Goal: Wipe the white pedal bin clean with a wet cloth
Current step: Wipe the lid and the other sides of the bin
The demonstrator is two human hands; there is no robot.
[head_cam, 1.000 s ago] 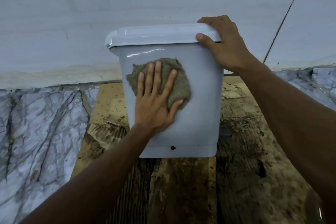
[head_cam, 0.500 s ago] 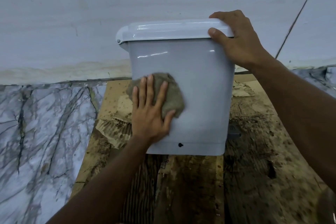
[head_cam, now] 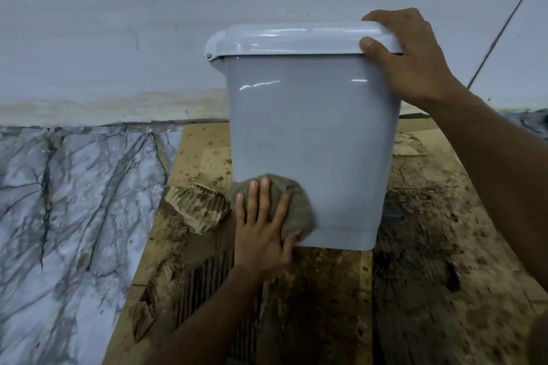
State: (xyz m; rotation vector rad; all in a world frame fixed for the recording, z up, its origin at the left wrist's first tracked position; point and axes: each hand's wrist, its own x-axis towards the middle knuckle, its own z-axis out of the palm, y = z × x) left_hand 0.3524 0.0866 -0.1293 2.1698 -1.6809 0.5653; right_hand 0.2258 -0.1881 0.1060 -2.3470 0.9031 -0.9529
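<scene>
The bin (head_cam: pixel 311 133) stands upright on stained cardboard (head_cam: pixel 415 261), at centre. The right hand (head_cam: pixel 412 59) clamps the lid (head_cam: pixel 296 38) corner at 2 o'clock. The left hand (head_cam: pixel 261 234) presses the cloth (head_cam: pixel 296 207) flat, fingers spread, against the bin's lower corner at 7 o'clock.

Risks:
- Cloth may slip past the base edge onto the cardboard, picking up dirt that smears back.
- Sideways pressure may tip or skid the bin if the lid grip loosens.

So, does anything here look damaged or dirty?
Yes. The cardboard under the pedal bin is stained dark, and left of the bin it is torn, its corrugated layer exposed. The bin itself looks intact.
</scene>
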